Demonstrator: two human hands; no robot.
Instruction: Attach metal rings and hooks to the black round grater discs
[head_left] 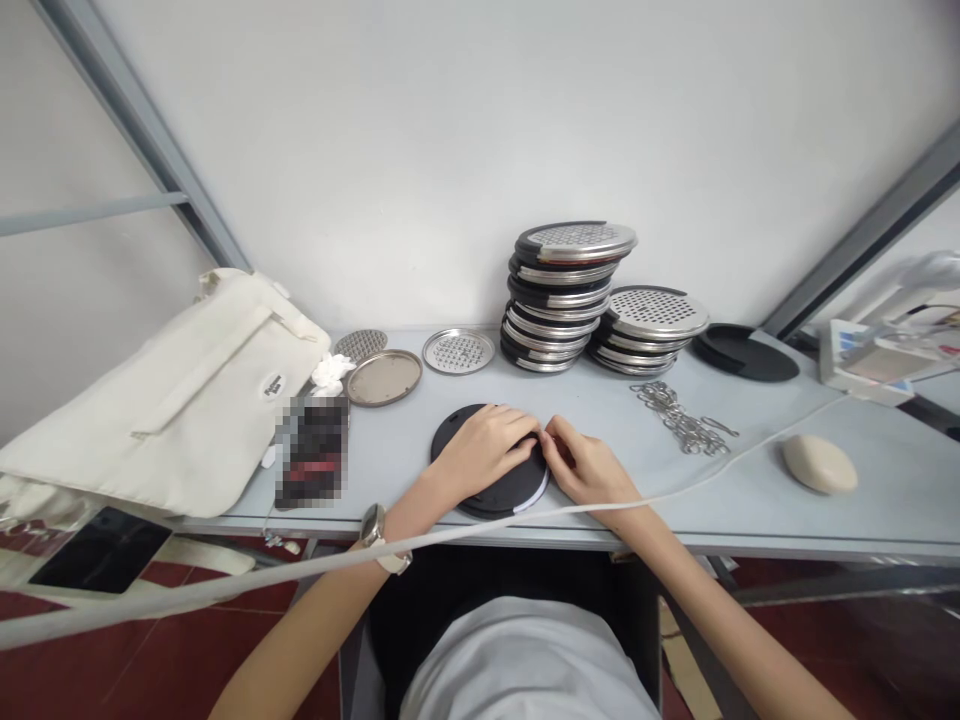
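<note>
A round black disc (496,490) with a pale strip along its lower right edge lies on the grey table in front of me. My left hand (487,445) reaches over its top, fingers bent together and holding it near the right rim. At that same rim, my right hand (585,462) is closed, thumb and forefinger pinched against the edge and almost meeting my left fingertips. What lies between the fingertips is too small to make out. Behind the disc stand a tall stack of round metal graters with black rims (559,300) and a shorter grater stack (649,325).
Behind my left hand lie a loose grater plate (459,352) and a plain metal disc (384,378). Metal hooks (682,415), a black round tray (746,352) and a beige mouse-shaped object (820,464) are on the right. A white cable (450,538) crosses before me; a cream bag (172,410) sits left.
</note>
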